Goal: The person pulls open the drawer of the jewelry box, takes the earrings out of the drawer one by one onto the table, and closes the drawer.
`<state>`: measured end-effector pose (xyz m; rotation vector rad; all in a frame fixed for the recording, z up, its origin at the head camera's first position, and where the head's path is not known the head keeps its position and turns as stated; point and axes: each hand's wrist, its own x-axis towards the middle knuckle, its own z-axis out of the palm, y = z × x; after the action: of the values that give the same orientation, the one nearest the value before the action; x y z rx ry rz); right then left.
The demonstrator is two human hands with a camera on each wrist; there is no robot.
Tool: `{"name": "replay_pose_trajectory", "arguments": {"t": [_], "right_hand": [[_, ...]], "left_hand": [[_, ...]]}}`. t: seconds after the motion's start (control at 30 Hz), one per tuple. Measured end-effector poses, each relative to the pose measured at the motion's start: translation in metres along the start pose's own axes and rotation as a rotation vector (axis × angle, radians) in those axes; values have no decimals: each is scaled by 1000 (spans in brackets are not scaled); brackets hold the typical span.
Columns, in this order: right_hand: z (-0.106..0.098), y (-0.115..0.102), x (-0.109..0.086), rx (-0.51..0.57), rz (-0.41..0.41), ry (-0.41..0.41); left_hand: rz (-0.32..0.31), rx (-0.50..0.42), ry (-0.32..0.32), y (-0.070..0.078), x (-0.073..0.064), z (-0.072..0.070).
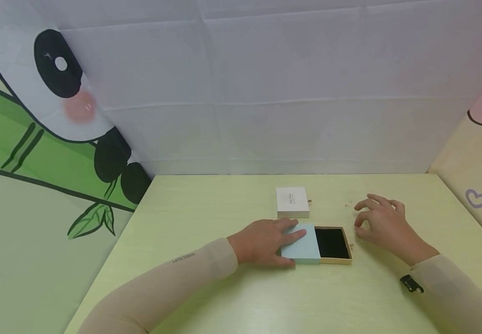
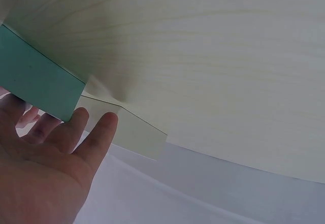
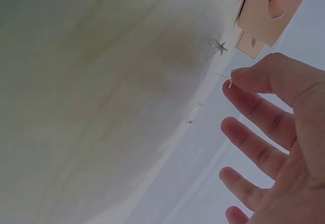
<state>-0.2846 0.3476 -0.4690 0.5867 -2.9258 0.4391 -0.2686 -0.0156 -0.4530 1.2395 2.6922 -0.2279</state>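
A light blue box sleeve (image 1: 301, 245) lies on the table, with its tan drawer (image 1: 336, 261) slid partway out to the right. Inside the drawer is a black insert (image 1: 331, 243). My left hand (image 1: 266, 243) rests over the sleeve's left part, fingers extended on top and thumb by the near edge. To the drawer's right, my right hand (image 1: 384, 227) is raised above the table. Its thumb and index finger pinch a tiny stud earring (image 3: 230, 84) with a thin post, its front mostly hidden. Star-shaped stud earrings (image 3: 219, 46) lie on the table near that hand.
Behind the blue sleeve stands a small white box (image 1: 292, 199) with printed lettering and a ribbon tab on its right. A white cloth wall (image 1: 266, 116) rises at the table's back edge. Printed panels flank both sides. A black device (image 1: 412, 283) sits at my right cuff.
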Motion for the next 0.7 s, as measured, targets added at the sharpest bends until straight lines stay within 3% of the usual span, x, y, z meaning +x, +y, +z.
{"name": "replay_pose_trajectory", "arguments": {"t": [0.7], "right_hand": [[3, 1, 0, -11, 10, -19]], "left_hand": [[-8, -5, -4, 0, -2, -1]]}}
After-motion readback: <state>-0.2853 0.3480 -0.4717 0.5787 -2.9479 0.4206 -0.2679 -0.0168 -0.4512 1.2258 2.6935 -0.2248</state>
